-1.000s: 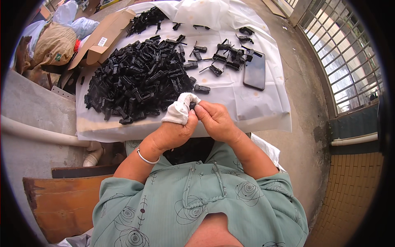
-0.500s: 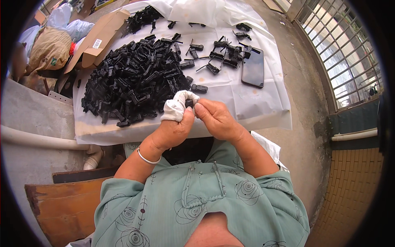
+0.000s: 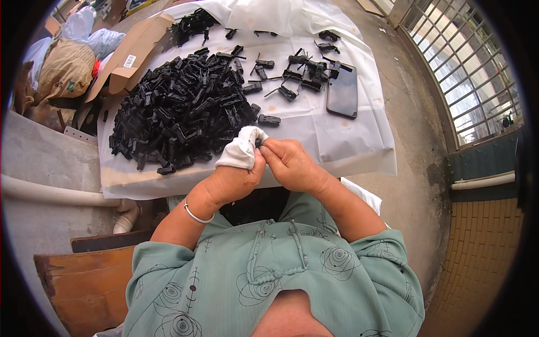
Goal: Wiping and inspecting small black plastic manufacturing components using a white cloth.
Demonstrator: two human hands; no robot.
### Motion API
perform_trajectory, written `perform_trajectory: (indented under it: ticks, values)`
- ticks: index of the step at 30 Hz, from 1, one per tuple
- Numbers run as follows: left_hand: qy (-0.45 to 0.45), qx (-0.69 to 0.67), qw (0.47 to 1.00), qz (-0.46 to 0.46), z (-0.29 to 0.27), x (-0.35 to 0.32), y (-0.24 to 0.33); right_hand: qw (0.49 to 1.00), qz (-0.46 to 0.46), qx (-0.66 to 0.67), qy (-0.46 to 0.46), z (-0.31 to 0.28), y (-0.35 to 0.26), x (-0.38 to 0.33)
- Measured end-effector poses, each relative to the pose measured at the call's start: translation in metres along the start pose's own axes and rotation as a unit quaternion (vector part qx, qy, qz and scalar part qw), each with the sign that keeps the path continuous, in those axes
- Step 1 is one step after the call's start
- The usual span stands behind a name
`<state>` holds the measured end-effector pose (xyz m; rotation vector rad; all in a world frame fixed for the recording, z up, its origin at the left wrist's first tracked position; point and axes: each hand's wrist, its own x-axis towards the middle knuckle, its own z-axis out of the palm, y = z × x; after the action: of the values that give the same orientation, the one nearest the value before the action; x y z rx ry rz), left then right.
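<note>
1. Left hand [image 3: 242, 177], in white cotton-like cloth [image 3: 238, 150], and right hand [image 3: 293, 164] pinch one small black plastic piece [image 3: 259, 142] between them; slack cloth could let it slip.
2. Heaped black plastic clips [image 3: 182, 104] (ten o'clock) could swallow it.

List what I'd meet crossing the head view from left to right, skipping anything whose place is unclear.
Brown sack → pile of black parts → right hand → phone → metal grille.

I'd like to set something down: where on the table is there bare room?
Bare white sheet lies between the phone and the near edge, right of the right hand. Crowded: the black heap on the left and the loose black parts beside the phone.
</note>
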<state>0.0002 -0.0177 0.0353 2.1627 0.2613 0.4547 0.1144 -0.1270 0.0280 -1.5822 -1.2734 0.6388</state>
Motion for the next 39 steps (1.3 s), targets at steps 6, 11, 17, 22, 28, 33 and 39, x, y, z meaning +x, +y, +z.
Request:
perform_trajectory:
  ticks: [6,11,17,22,28,33,39]
  values:
    - [0.082,0.252,0.956,0.126,-0.04,0.032,0.007,0.989,-0.044,-0.102,0.096,-0.019,0.027,0.031]
    - [0.164,0.439,0.874,0.128,-0.075,0.054,-0.013,0.908,0.064,-0.375,0.173,-0.049,0.064,0.067]
    - [0.165,0.305,0.916,0.201,-0.054,0.037,0.002,0.898,0.014,-0.422,0.125,-0.036,0.058,0.046]
    - [-0.011,0.167,0.971,0.172,-0.027,0.026,0.007,0.952,-0.15,-0.267,0.013,-0.034,0.0,0.016]
    - [-0.073,-0.077,0.993,0.06,-0.015,0.012,0.01,0.992,-0.086,-0.075,0.056,-0.026,-0.001,-0.007]
    - [-0.034,-0.2,0.978,0.057,-0.002,-0.002,0.005,0.99,-0.074,0.036,0.111,-0.012,0.003,-0.018]
    - [0.025,-0.289,0.952,-0.098,0.008,-0.006,0.008,0.947,-0.281,-0.091,0.123,-0.002,-0.021,-0.022]
